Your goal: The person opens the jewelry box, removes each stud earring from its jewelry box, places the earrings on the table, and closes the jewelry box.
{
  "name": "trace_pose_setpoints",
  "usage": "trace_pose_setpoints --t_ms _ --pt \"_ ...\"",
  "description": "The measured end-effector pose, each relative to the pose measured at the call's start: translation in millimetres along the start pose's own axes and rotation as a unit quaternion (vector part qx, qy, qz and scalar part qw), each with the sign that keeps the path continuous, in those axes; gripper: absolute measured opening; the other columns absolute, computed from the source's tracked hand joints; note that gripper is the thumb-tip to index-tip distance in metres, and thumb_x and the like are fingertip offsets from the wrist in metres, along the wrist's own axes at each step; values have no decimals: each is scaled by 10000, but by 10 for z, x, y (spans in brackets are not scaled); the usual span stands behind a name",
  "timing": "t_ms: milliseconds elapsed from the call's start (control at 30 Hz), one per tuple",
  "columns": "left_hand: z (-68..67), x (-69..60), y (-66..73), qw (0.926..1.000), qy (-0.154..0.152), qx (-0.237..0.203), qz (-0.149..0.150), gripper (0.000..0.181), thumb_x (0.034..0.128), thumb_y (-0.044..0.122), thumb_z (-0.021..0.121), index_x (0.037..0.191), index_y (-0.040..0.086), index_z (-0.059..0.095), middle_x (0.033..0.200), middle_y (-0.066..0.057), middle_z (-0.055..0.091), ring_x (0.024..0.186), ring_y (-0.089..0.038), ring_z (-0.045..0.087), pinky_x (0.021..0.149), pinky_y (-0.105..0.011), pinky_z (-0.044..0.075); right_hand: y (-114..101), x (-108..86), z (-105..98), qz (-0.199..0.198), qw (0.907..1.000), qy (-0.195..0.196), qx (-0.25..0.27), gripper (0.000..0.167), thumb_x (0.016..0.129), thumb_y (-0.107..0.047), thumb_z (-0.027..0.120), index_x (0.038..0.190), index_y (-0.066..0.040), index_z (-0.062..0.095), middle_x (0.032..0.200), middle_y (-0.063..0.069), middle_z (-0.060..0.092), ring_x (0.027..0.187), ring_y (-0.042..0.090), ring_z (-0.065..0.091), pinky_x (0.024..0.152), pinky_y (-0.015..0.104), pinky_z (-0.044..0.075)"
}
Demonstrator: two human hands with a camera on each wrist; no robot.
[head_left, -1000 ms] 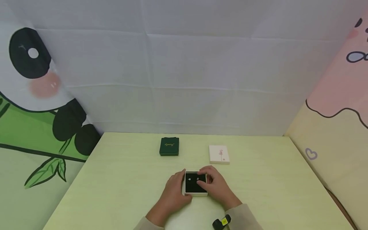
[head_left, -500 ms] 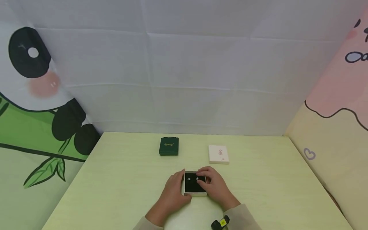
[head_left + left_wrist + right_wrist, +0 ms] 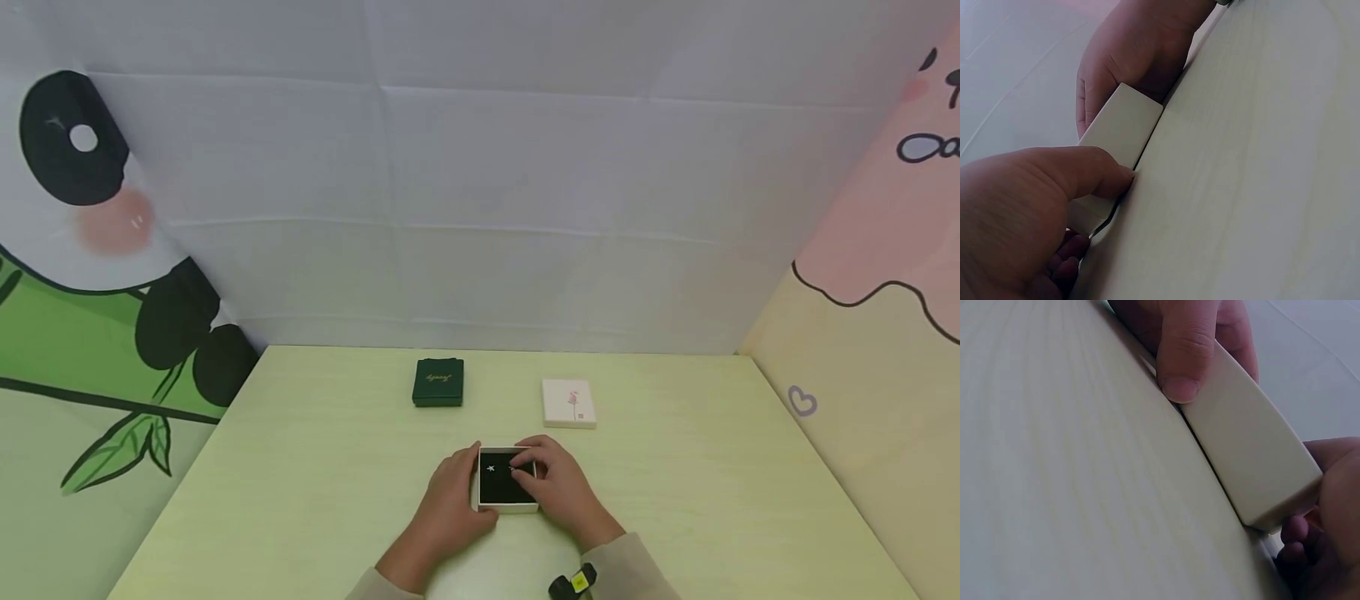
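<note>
A small white open box (image 3: 508,507) with a black pad (image 3: 497,490) sits on the table in the head view. My left hand (image 3: 448,502) grips its left side, the thumb (image 3: 1100,170) along the front wall in the left wrist view. One silvery star-shaped stud earring (image 3: 491,468) shows on the pad's left. Over the pad's right part, my right hand (image 3: 562,487) pinches a second star earring (image 3: 512,468) between thumb and forefinger, mostly hidden by the fingertips. From the right wrist view, the box wall (image 3: 1244,440) hides the pad and earrings.
Behind the hands lie a dark green box (image 3: 438,383) with gold lettering and a white lid (image 3: 569,404) with a pink flower print. The pale table (image 3: 300,467) meets a white cloth at the back. A black band with a yellow patch (image 3: 579,581) is at the right sleeve.
My right thumb and forefinger have closed together over the right-hand star earring, covering most of it. My left hand keeps its hold on the box. The view has shifted slightly.
</note>
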State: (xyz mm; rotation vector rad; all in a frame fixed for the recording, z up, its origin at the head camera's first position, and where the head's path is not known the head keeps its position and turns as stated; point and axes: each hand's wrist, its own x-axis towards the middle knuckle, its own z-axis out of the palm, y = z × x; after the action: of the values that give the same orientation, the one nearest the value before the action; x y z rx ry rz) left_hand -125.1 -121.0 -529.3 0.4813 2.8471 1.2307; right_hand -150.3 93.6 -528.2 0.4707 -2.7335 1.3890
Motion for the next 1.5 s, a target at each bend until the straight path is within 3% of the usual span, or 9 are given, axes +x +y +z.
trace_pose_setpoints --t_ms 167,300,467,700,933,1500 --pt "-15 -12 -1 10000 -25 0 -10 950 710 198 824 1531 -31 405 1470 -157 517 1342 -362 469 1121 -534 366 -41 -13 12 13 10000 49 -53 77 908 -146 787 970 -190 795 1231 -22 662 703 48 511 668 256 467" --pt "-8 -11 -12 10000 -31 53 -17 956 708 204 822 1532 -34 401 1470 -162 514 1339 -359 470 1118 -534 368 -47 -13 31 -32 9997 141 -208 148 904 -164 796 1046 -133 824 1222 4 679 760 51 543 694 263 485" --pt "-7 2 -19 10000 -42 61 -40 956 710 203 818 1535 -32 397 1475 -156 510 1342 -353 467 1117 -531 369 -69 -2 35 120 9993 204 -278 114 896 -187 808 1005 -172 838 1192 -32 678 867 76 575 764 284 496" --pt "-2 4 -13 9999 -103 17 -46 962 712 204 818 1540 -33 388 1486 -152 502 1350 -347 459 1117 -539 366 -79 9 23 350 9992 81 -179 14 895 -200 810 905 -206 802 1179 -50 663 790 75 534 723 277 469" --pt "5 5 -20 10000 -76 46 -18 962 712 206 814 1542 -29 388 1487 -148 501 1351 -344 457 1121 -535 360 -76 3 24 303 9994 106 -112 115 900 -158 799 854 -255 759 1163 -62 657 764 72 519 714 265 461" --pt "-41 -15 11 9997 -201 -5 -155 958 729 207 821 1549 -18 381 1500 -132 487 1357 -338 450 1111 -547 370 -100 -7 -13 283 9994 -147 115 134 928 -169 766 838 -263 737 1231 -34 636 744 92 518 713 272 454"
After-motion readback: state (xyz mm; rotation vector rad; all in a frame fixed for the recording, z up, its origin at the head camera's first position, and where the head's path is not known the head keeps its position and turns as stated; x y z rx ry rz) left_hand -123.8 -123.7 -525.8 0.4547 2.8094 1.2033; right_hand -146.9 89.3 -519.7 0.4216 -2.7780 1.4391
